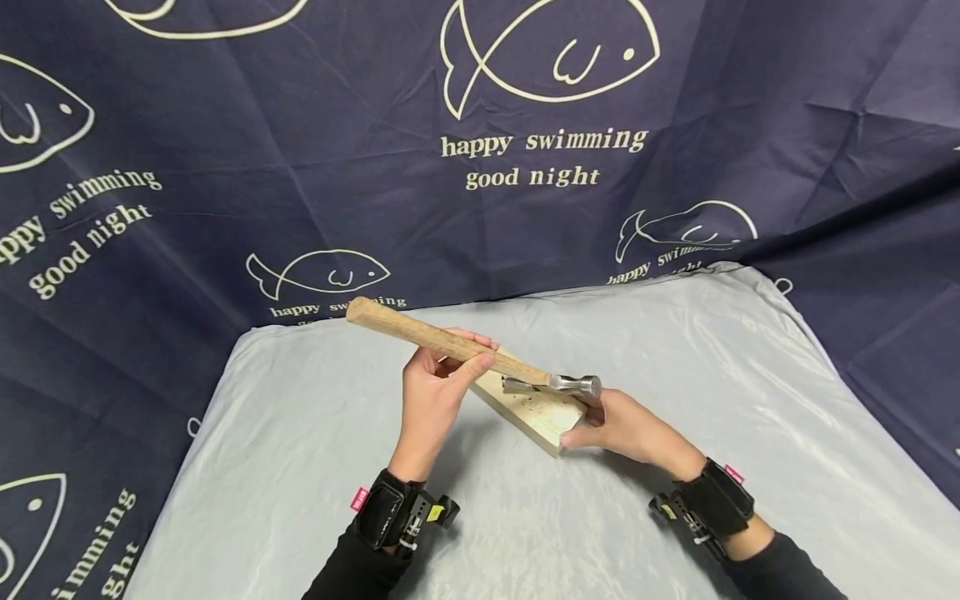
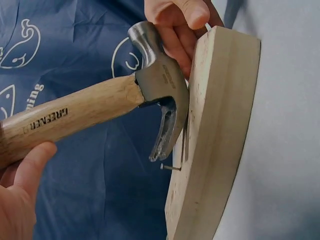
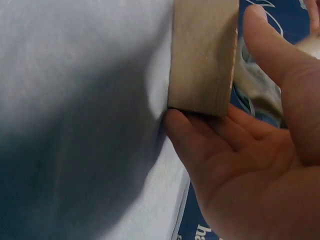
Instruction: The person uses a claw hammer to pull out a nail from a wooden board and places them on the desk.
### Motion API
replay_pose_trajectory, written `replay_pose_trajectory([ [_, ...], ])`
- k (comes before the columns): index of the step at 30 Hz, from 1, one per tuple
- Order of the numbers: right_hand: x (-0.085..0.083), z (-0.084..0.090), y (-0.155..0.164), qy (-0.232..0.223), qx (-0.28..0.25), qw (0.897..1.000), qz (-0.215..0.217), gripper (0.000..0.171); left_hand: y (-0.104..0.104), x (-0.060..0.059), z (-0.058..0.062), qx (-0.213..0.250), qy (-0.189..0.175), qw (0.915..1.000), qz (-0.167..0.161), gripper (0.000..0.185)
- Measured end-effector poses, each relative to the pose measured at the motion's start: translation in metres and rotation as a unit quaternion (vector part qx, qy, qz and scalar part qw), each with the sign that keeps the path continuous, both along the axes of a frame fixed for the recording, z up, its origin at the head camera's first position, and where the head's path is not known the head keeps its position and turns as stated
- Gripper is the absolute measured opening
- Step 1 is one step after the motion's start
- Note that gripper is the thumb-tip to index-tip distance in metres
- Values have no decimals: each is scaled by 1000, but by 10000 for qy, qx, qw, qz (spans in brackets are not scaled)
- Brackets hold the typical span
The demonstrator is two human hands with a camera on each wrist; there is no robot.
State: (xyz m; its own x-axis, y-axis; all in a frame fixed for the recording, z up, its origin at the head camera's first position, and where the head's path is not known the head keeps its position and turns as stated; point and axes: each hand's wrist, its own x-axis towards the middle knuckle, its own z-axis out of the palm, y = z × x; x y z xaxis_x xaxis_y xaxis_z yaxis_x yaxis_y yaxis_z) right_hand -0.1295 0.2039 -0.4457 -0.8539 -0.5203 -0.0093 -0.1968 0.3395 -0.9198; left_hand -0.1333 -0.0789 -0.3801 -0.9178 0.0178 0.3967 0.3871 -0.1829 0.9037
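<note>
A claw hammer (image 1: 465,348) with a pale wooden handle lies slanted over a light wooden block (image 1: 534,410) on the grey cloth. My left hand (image 1: 465,354) grips the handle about halfway along. In the left wrist view the steel hammer head (image 2: 160,80) has its claw (image 2: 167,127) against the block's face (image 2: 220,125), with the claw tips just above a small nail (image 2: 172,168) that sticks out of the wood. My right hand (image 1: 592,421) holds the block's near end, thumb on top and fingers under it. The right wrist view shows that block end (image 3: 202,55) against the right hand (image 3: 235,130).
A grey cloth (image 1: 525,517) covers the table. A dark blue sheet (image 1: 225,167) printed with fish and words hangs behind and on both sides, close to the table's edges. Black wrist straps (image 1: 390,512) sit on both forearms.
</note>
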Motion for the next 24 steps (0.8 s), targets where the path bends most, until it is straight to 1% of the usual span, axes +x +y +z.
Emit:
replay_pose_trajectory([
  [7, 2, -1, -2, 39, 310, 9984, -479, 67, 4, -4, 2, -109, -28, 9998, 148, 23],
  [10, 2, -1, -2, 66, 458, 9974, -548, 66, 5, -4, 5, -31, -75, 9999, 151, 25],
  [12, 1, 0, -2, 94, 582, 9964, -602, 64, 6, -4, 6, -64, -84, 9998, 180, 25],
  [16, 0, 0, -2, 145, 697, 9955, -623, 61, 8, -4, 7, -13, -131, 9997, 184, 27],
  [19, 0, -2, -2, 222, 742, 9951, -614, 62, 9, -3, 6, 164, -242, 9994, 195, 29],
  [24, 1, -5, -2, 231, 669, 9951, -696, 63, 10, -3, 4, 323, -452, 9978, 365, 31],
])
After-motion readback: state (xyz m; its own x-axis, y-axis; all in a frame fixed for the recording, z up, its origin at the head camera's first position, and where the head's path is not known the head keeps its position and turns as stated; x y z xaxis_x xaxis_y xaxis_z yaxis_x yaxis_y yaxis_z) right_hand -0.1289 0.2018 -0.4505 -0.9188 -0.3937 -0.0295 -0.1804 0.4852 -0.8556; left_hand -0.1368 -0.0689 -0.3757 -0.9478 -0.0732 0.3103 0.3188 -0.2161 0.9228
